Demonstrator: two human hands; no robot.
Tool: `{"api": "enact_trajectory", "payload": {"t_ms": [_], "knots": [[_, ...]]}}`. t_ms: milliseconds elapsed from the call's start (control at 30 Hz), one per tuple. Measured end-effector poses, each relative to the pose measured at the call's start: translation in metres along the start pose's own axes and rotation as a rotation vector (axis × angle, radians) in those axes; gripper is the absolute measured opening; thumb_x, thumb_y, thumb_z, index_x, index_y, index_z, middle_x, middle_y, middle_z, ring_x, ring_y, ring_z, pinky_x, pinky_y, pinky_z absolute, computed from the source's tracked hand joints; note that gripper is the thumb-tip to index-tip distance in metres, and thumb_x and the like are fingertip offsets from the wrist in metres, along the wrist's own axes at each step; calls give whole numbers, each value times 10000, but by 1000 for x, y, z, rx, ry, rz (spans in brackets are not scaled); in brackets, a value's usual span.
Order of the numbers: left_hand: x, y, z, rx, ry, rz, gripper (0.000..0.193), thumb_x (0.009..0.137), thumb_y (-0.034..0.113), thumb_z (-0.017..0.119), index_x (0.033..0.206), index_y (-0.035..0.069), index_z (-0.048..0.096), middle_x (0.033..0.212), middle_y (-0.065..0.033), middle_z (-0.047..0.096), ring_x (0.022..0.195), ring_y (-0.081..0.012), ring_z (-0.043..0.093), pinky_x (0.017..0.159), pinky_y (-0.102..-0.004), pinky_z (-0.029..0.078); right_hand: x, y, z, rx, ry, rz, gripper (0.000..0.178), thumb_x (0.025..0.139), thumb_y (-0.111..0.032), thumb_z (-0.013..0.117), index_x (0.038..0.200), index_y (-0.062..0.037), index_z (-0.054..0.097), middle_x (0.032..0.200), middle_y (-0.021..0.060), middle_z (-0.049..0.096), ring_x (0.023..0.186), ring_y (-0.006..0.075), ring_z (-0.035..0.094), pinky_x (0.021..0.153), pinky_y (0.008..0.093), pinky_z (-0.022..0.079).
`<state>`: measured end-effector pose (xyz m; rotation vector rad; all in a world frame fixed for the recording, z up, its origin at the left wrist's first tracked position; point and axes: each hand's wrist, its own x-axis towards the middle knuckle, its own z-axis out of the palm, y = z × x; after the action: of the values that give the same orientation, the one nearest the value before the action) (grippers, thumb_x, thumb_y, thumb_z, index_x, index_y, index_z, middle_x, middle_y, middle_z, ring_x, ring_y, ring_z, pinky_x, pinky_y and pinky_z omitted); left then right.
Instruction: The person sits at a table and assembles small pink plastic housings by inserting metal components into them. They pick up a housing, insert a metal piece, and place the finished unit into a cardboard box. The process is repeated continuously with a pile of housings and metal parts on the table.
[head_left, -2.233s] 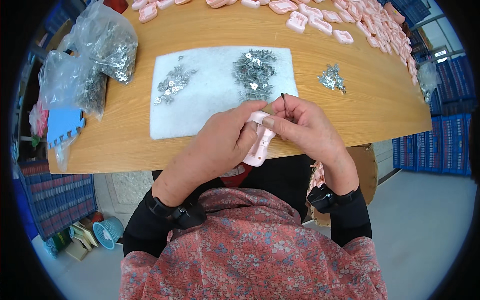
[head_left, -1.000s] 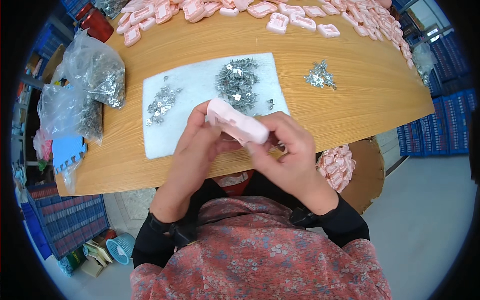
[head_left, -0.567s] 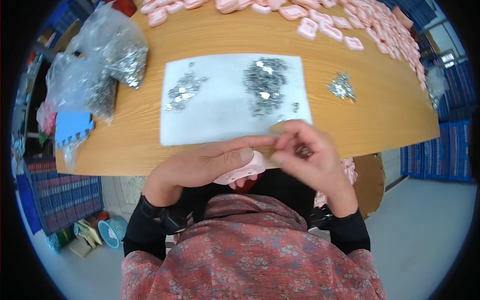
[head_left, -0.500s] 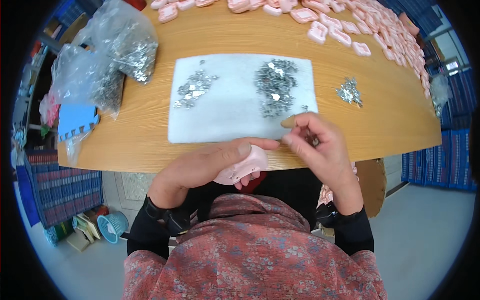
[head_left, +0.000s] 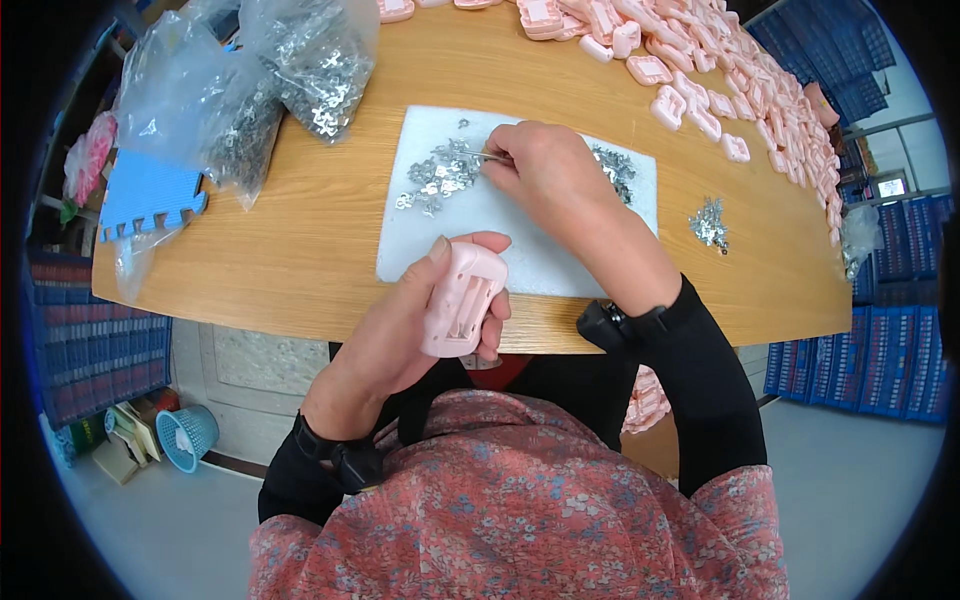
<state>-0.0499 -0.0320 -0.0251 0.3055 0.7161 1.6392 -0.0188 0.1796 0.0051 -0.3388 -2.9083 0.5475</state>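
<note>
Mid-frame, my left fingers [head_left: 491,338] hold a pink case [head_left: 447,308]; above, my right fingers [head_left: 508,140] pinch a thin tool [head_left: 486,154], mostly hidden. The upper edge crops the pink heap [head_left: 690,50].

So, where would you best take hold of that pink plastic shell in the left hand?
Probably by its long outer sides, coming from the left and underneath, as the left hand does. The pink shell is elongated with rounded edges, and its recess faces up, so a side grip should leave that opening uncovered.
</note>
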Motion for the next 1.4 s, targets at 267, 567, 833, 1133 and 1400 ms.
{"api": "enact_trajectory", "payload": {"t_ms": [267,567,833,1133,1400], "knots": [[2,10,-5,-227,69,51,597,1072,468,203,1400,28,437,927,-153,636,750,-247,652,677,-384,558,-5,-6,-12,339,-40,221,219,849,-201,671,880,16,660,748,107,669,681,212,631,679,332,507],[16,-2,6,-210,69,-3,588,1075,458,179,1393,33,430,930,-128,651,769,-238,668,671,-393,581,-77,-38,-15,967,-22,249,139,909,-107,684,971,18,683,757,-27,573,674,41,529,635,230,459],[22,-11,22,-174,68,-76,578,1078,441,165,1436,36,367,938,-114,638,768,-211,665,681,-402,604,-92,-21,-7,666,149,69,135,869,-108,708,954,-4,706,738,38,583,608,100,560,594,257,464],[23,-13,25,-155,101,-56,571,1078,442,174,1425,37,377,968,-111,635,782,-214,663,692,-411,605,-103,-7,-2,636,177,49,112,865,-103,710,906,-5,673,735,43,593,631,102,586,571,256,460],[26,-14,19,-135,129,-82,544,1081,430,212,1395,32,408,972,-117,632,782,-223,662,690,-420,603,-98,-8,-7,235,214,-221,161,770,-57,723,919,-35,665,767,91,613,715,263,627,620,347,505]]}}
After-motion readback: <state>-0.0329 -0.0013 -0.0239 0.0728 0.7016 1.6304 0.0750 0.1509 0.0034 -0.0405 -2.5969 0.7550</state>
